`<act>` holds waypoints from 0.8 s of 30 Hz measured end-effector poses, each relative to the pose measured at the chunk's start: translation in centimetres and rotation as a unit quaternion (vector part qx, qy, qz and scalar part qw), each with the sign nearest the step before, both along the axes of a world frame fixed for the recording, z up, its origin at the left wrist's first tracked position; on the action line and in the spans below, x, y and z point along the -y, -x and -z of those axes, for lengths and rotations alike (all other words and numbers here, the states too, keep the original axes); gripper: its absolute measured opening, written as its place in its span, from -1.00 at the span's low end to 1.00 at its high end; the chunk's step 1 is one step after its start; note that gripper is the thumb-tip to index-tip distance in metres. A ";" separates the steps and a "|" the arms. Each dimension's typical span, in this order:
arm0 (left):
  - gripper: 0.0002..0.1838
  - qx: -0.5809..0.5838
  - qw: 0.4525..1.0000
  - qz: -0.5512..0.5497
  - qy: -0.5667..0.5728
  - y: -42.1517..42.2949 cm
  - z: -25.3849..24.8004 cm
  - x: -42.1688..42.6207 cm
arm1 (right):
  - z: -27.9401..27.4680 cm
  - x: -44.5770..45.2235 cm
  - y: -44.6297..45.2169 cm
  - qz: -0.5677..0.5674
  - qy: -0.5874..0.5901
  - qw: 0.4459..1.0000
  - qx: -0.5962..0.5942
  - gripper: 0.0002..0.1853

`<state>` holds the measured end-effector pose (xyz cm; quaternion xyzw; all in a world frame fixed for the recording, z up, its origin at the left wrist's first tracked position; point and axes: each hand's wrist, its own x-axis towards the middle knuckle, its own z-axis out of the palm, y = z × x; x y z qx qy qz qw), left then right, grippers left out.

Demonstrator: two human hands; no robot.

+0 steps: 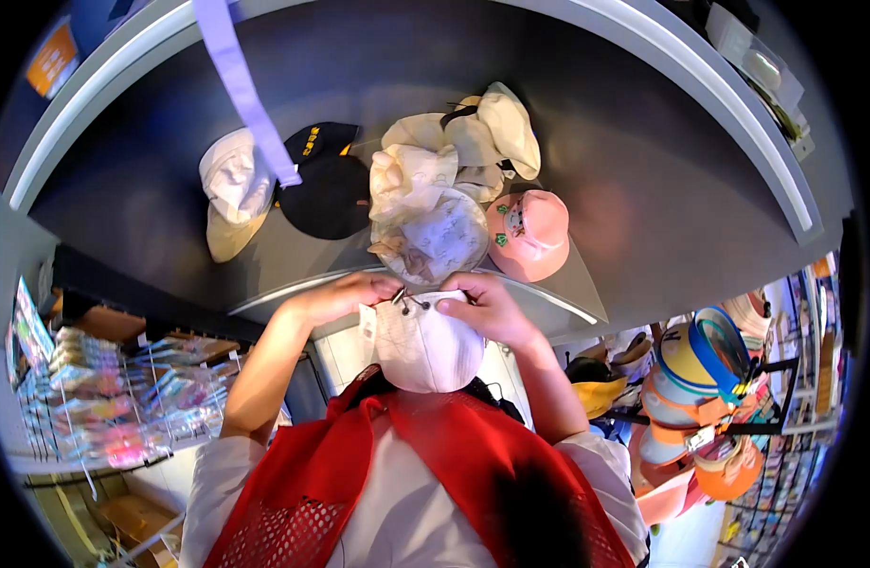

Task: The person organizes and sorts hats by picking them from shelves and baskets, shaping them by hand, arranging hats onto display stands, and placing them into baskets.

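Observation:
Close to my chest is an off-white hat (430, 352), crown toward me. A dark cord with a small toggle (400, 295) shows at its far edge, and a white tag (367, 322) hangs at its left side. My left hand (345, 295) is closed, its fingertips pinching the hat's edge near the toggle. On the other side, my right hand (494, 310) is closed on the hat, thumb on the fabric near the cord. Just beyond my hands lies a sheer, pale patterned hat (433, 235) on the dark grey counter (643, 227).
Across the counter lie a pink bucket hat (541, 235), a black cap (326, 197), a cream hat (238, 185) and several beige hats (496, 128). A lavender strap (241, 80) hangs over it. Packaged goods (122, 398) hang left; stacked hats (700, 388) stand right.

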<state>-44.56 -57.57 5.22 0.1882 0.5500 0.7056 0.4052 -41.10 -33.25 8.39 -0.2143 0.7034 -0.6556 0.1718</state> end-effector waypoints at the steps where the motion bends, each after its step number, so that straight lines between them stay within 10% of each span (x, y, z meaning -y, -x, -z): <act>1: -0.63 -0.077 0.997 0.004 0.001 -0.3 -0.8 0.0 | 0.8 0.6 0.0 0.037 -0.030 0.999 -0.013 -0.89; 5: -0.87 -0.324 0.929 -0.061 0.166 -0.1 0.2 0.6 | 3.9 3.5 -0.4 0.120 -0.025 0.989 -0.080 -0.91; 8: -0.90 -0.263 0.949 -0.025 0.171 -0.4 -0.8 0.3 | 4.0 6.2 -1.3 0.158 0.142 0.974 -0.075 -0.81; 24: -0.84 -0.348 0.883 0.306 0.077 -2.1 0.4 -4.9 | 4.4 8.4 -12.0 0.516 -0.028 0.850 -0.100 -0.90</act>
